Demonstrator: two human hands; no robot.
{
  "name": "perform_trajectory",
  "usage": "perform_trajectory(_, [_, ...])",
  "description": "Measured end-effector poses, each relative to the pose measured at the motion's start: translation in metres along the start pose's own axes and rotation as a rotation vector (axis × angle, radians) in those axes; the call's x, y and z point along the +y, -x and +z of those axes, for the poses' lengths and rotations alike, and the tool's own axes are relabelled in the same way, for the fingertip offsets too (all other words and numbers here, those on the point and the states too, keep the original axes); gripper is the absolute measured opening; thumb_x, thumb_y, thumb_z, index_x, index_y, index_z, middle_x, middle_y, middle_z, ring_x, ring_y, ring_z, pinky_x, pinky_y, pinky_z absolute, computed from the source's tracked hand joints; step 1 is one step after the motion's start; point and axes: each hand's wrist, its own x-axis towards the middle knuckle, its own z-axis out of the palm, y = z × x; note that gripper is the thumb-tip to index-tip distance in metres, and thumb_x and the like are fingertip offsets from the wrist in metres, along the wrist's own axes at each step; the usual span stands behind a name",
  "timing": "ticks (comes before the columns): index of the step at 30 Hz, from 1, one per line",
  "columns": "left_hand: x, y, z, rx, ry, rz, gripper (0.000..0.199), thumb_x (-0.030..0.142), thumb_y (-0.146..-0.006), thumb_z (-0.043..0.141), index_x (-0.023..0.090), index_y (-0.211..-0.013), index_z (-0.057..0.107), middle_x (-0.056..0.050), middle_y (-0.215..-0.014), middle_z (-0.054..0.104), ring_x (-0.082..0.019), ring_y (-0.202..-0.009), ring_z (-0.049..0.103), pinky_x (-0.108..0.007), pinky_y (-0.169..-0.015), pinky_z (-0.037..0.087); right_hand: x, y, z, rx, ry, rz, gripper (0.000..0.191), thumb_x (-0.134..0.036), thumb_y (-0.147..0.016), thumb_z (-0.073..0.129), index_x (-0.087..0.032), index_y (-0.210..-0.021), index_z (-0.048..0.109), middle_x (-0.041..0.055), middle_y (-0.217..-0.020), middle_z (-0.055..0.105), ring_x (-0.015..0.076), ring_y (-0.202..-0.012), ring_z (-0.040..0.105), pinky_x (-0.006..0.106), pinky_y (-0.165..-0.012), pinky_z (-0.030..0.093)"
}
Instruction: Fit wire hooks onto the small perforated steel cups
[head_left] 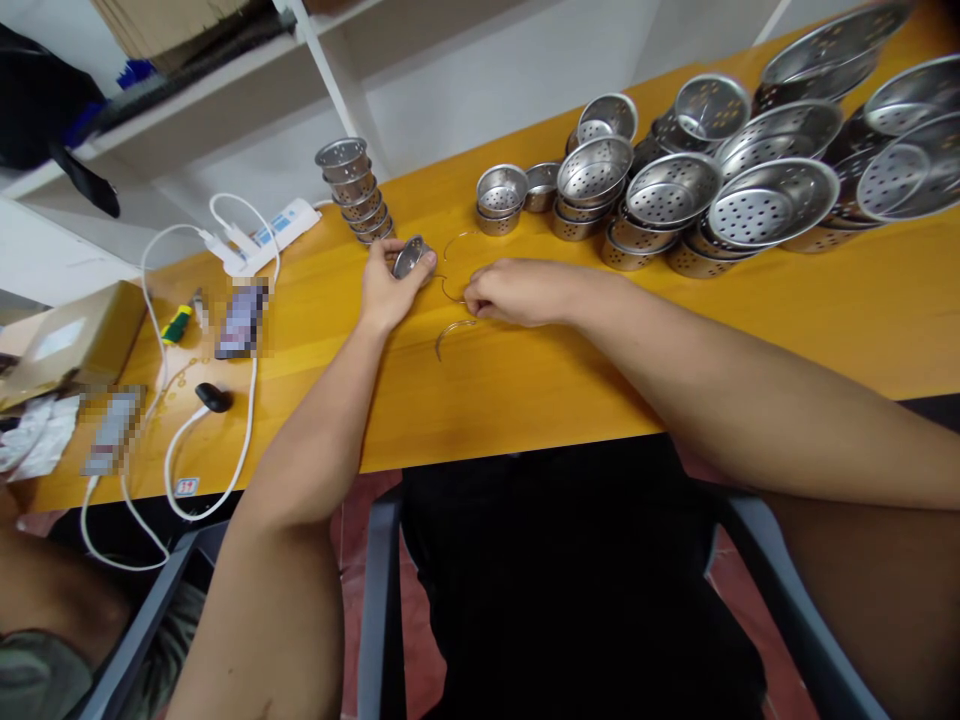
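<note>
Centrally, left hand [386,285] grips a small strainer cup [410,256], steadying it; right hand [510,292], at its 3 o'clock, pinches a wire ring [452,290] on the table [525,380].

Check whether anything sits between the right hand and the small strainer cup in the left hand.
Nothing solid does. The left hand holds the small strainer cup; the right hand rests on the table just beside it. Only thin wire rings lie flat on the wood between them.
</note>
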Motion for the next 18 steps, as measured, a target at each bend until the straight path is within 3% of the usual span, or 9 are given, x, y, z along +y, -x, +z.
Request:
perform_trajectory(4, [-0.001, 0.001, -0.002, 0.000, 0.000, 0.035, 0.066, 0.066, -0.093, 0.108, 0.026, -0.131, 0.071, -0.010, -0.135, 0.086, -0.028, -0.124, 0.083, -0.047, -0.115, 0.067, 0.000, 0.007, -0.005, 0.082, -0.002, 0.011, 0.028, -0.017, -0.117, 0.067, -0.022, -0.131, 0.090, 0.0150, -0.137, 0.088, 0.0353, -0.123, 0.082, 0.044, -0.105, 0.058])
perform_trajectory(7, [-0.002, 0.000, -0.002, -0.011, -0.017, 0.044, 0.067, 0.069, -0.095, 0.106, 0.027, -0.132, 0.070, -0.011, -0.138, 0.085, -0.029, -0.127, 0.084, -0.050, -0.119, 0.068, 0.001, 0.011, -0.004, 0.227, -0.015, 0.044, 0.042, -0.044, -0.122, 0.074, -0.017, -0.152, 0.085, 0.0231, -0.158, 0.078, 0.0449, -0.142, 0.077, 0.054, -0.121, 0.058])
perform_trajectory(10, [-0.004, -0.001, -0.002, 0.007, -0.006, 0.055, 0.070, 0.073, -0.094, 0.105, 0.028, -0.134, 0.069, -0.011, -0.139, 0.085, -0.030, -0.127, 0.084, -0.053, -0.121, 0.069, -0.003, 0.008, 0.002, 0.164, 0.010, 0.045, 0.060, -0.063, -0.115, 0.087, -0.012, -0.147, 0.086, 0.0273, -0.155, 0.077, 0.0492, -0.144, 0.075, 0.057, -0.125, 0.058])
perform_trajectory(15, [-0.006, -0.003, -0.001, 0.025, 0.009, 0.077, 0.071, 0.074, -0.095, 0.104, 0.027, -0.134, 0.069, -0.011, -0.140, 0.084, -0.030, -0.127, 0.084, -0.053, -0.120, 0.069, -0.026, -0.002, 0.005, 0.063, 0.016, 0.061, 0.022, -0.020, -0.117, 0.076, -0.013, -0.134, 0.089, 0.0226, -0.145, 0.083, 0.0379, -0.137, 0.079, 0.042, -0.110, 0.056])
perform_trajectory(18, [-0.008, -0.002, 0.000, 0.026, -0.008, 0.092, 0.068, 0.074, -0.097, 0.102, 0.028, -0.135, 0.069, -0.011, -0.141, 0.083, -0.029, -0.127, 0.083, -0.051, -0.118, 0.070, -0.038, 0.003, -0.006, -0.033, 0.038, 0.123, 0.020, -0.011, -0.113, 0.071, -0.017, -0.117, 0.089, 0.0153, -0.125, 0.088, 0.0317, -0.114, 0.082, 0.039, -0.088, 0.050])
